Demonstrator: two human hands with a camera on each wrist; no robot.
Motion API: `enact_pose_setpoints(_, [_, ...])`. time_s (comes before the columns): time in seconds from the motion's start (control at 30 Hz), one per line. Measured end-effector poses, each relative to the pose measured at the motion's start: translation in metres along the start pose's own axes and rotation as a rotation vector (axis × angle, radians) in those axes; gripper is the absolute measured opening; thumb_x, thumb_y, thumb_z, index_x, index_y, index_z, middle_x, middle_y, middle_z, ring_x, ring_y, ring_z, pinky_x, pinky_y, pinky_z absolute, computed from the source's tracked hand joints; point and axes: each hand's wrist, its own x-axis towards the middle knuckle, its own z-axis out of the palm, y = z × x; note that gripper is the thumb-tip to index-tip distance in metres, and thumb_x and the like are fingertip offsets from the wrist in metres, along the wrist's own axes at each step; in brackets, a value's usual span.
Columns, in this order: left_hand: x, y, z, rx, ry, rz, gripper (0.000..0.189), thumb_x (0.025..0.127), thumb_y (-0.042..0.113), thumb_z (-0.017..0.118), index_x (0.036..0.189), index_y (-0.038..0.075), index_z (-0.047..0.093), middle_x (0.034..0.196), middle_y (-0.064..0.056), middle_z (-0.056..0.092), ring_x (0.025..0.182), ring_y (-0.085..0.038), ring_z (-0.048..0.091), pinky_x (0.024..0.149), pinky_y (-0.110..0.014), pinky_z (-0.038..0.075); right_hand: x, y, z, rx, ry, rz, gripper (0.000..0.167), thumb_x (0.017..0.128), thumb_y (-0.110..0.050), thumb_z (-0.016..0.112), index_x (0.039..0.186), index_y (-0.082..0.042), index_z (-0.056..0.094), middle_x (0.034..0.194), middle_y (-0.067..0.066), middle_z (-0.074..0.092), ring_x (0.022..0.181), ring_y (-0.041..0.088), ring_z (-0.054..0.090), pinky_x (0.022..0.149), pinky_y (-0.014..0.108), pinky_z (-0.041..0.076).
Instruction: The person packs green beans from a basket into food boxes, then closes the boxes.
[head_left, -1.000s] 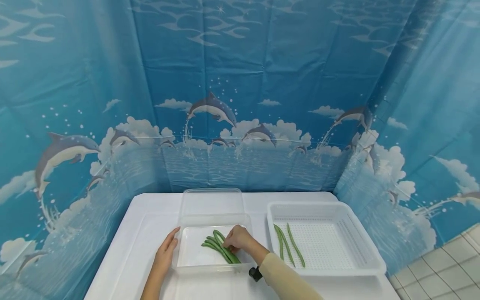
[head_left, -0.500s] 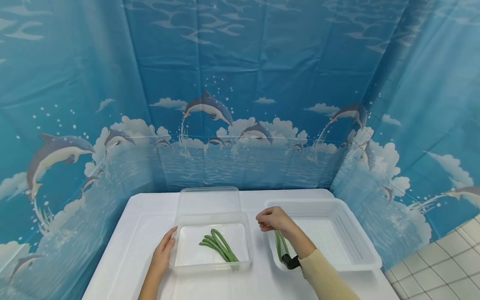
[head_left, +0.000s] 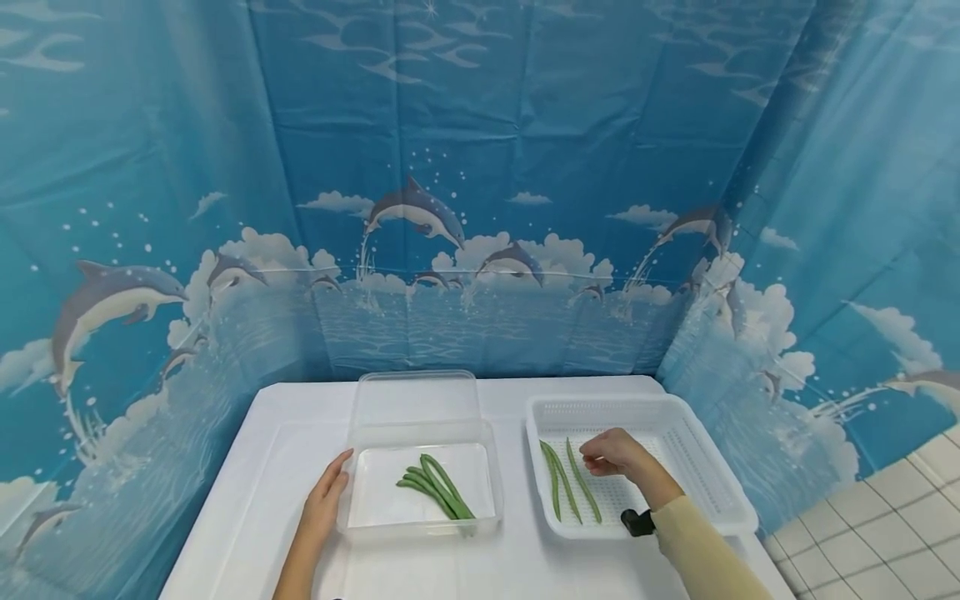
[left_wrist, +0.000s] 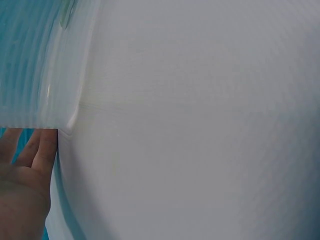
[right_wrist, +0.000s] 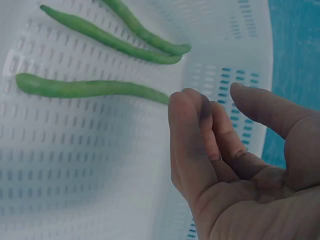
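Note:
My left hand (head_left: pixel 321 504) rests its straight fingers against the left wall of a clear plastic container (head_left: pixel 375 504). In the left wrist view, those fingertips reach the container's edge. A bunch of green beans (head_left: pixel 444 490) lies together inside the container. My right hand (head_left: pixel 618 458) hovers over the white perforated basket (head_left: pixel 723 471), its fingers loosely bent and holding nothing. Three green beans lie at the basket's left side. In the right wrist view, the nearest bean (right_wrist: pixel 90 89) runs toward my fingertips, and its far tip is hidden behind them; thumb and fingers stand apart.
A clear rectangular lid (head_left: pixel 415 398) lies behind the container. White cloth (head_left: pixel 247 500) covers the table, and a blue dolphin-print curtain (head_left: pixel 480 208) closes off its back and sides. A small black object (head_left: pixel 637 522) sits at my right wrist.
My right hand has left the beans in the container and moved right, over the basket. The bunch stays in the container. My left hand keeps its place at the container's side.

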Motion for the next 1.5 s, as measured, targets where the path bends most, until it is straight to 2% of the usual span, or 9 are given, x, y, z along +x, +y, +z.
enact_pose_setpoints(0.17, [0.002,0.0,0.001,0.01,0.01,-0.021,0.051,0.116,0.042,0.037,0.164,0.025,0.04,0.175,-0.02,0.027,0.161,-0.05,0.023,0.126,-0.075,0.024,0.016,0.009,-0.002,-0.062,0.019,0.074,0.026,0.098,-0.004,0.069,0.115,0.017,0.068,0.077,0.01,0.073,0.064,0.012,0.069,0.066,0.025,0.065])
enact_pose_setpoints(0.3, [0.001,0.0,0.002,0.019,0.007,-0.033,0.052,0.116,0.043,0.035,0.165,0.025,0.039,0.175,-0.02,0.026,0.161,-0.05,0.022,0.125,-0.076,0.023,0.026,0.015,-0.001,-0.092,0.002,0.112,0.022,0.099,-0.004,0.07,0.109,0.014,0.07,0.075,0.009,0.071,0.063,0.012,0.067,0.065,0.025,0.064])
enact_pose_setpoints(0.67, [0.002,-0.001,0.004,0.019,0.011,-0.031,0.051,0.116,0.038,0.036,0.164,0.024,0.039,0.175,-0.019,0.026,0.161,-0.05,0.022,0.125,-0.075,0.024,0.036,0.026,0.01,-0.164,0.017,0.151,0.013,0.094,-0.002,0.073,0.096,0.01,0.075,0.075,0.011,0.072,0.061,0.011,0.066,0.064,0.024,0.063])
enact_pose_setpoints(0.93, [0.003,-0.002,0.005,0.033,0.035,-0.029,0.05,0.116,0.039,0.037,0.164,0.026,0.04,0.175,-0.017,0.028,0.161,-0.05,0.023,0.125,-0.075,0.025,0.041,0.031,0.024,-0.285,0.063,0.056,0.005,0.085,0.003,0.069,0.081,0.004,0.071,0.064,0.008,0.065,0.053,0.012,0.059,0.052,0.023,0.058])
enact_pose_setpoints(1.1, [0.003,-0.002,0.005,0.028,0.041,-0.036,0.05,0.115,0.038,0.037,0.164,0.026,0.04,0.175,-0.015,0.027,0.162,-0.048,0.023,0.126,-0.073,0.024,0.046,0.033,0.032,-0.409,0.109,-0.025,0.01,0.086,0.001,0.076,0.077,0.002,0.072,0.063,0.01,0.067,0.053,0.014,0.065,0.054,0.028,0.062])
enact_pose_setpoints(1.23, [0.003,-0.003,0.005,0.021,0.036,-0.03,0.05,0.115,0.038,0.036,0.164,0.026,0.04,0.176,-0.014,0.027,0.162,-0.047,0.023,0.127,-0.073,0.023,0.046,0.031,0.037,-0.511,0.12,-0.071,0.015,0.085,0.004,0.075,0.071,0.002,0.07,0.059,0.01,0.066,0.049,0.014,0.063,0.05,0.026,0.059])
enact_pose_setpoints(1.33, [0.003,-0.004,0.005,0.018,0.033,-0.024,0.05,0.116,0.038,0.037,0.164,0.027,0.04,0.176,-0.015,0.027,0.162,-0.048,0.023,0.127,-0.073,0.023,0.044,0.026,0.04,-0.495,0.117,-0.061,0.012,0.084,0.007,0.071,0.072,0.003,0.07,0.06,0.011,0.066,0.05,0.014,0.061,0.05,0.026,0.057])
enact_pose_setpoints(1.43, [0.003,-0.004,0.005,0.012,0.031,-0.024,0.05,0.116,0.038,0.037,0.164,0.027,0.04,0.176,-0.015,0.027,0.162,-0.047,0.023,0.127,-0.072,0.023,0.041,0.024,0.042,-0.415,0.1,-0.048,0.007,0.082,0.008,0.067,0.079,0.005,0.072,0.065,0.012,0.069,0.055,0.015,0.063,0.054,0.029,0.062])
enact_pose_setpoints(1.5, [0.003,-0.004,0.004,0.015,0.029,-0.023,0.05,0.116,0.037,0.037,0.164,0.027,0.039,0.176,-0.015,0.027,0.162,-0.048,0.023,0.127,-0.073,0.024,0.037,0.021,0.043,-0.347,0.082,-0.046,0.008,0.08,0.008,0.064,0.077,0.004,0.07,0.066,0.011,0.068,0.056,0.015,0.062,0.056,0.029,0.062])
